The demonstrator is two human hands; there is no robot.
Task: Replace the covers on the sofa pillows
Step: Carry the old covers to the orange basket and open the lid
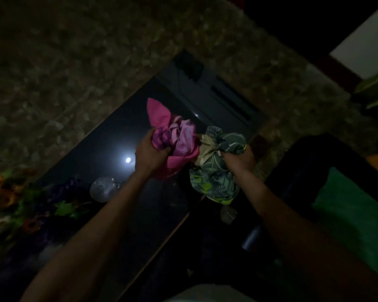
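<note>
Very dim, lamp glare, blurred edges

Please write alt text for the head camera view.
In dim light, the left hand grips a bunched pink fabric cover and the right hand grips a bunched green leaf-print fabric cover above a dark glossy table.

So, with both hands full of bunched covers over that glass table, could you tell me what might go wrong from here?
The dangling green leaf-print cover in the right hand could brush the dark glass-topped table. The left hand holds the pink cover near the clear glass vase, which a swing could topple. Dim light hides openings.
</note>
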